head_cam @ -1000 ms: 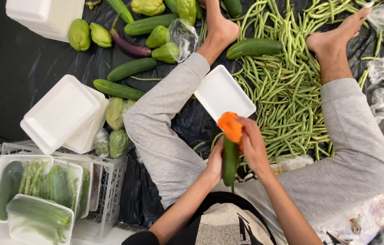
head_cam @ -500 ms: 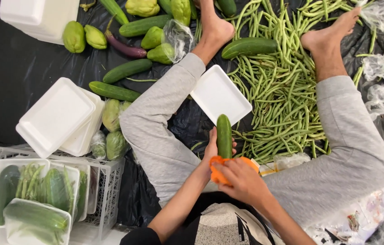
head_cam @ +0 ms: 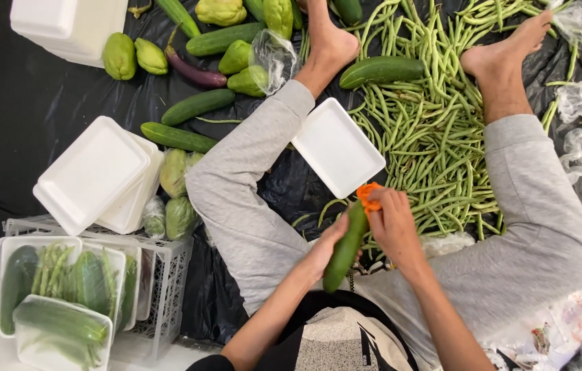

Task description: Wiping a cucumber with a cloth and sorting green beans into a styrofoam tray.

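Left hand (head_cam: 322, 247) cups the lower half of a dark green cucumber (head_cam: 344, 249), fingers wrapped round it, while the right hand (head_cam: 393, 227) pinches an orange peeler (head_cam: 368, 196) at its upper end. From my remote seat, the cucumber sits tilted above the lap, just below a white foam tray (head_cam: 336, 145) and beside a heap of green beans (head_cam: 435, 124) on black sheeting (head_cam: 37, 103). Smooth, glossy and firm, it looks liable to slip; I'd hold it mid-body, not by the tapered tip.
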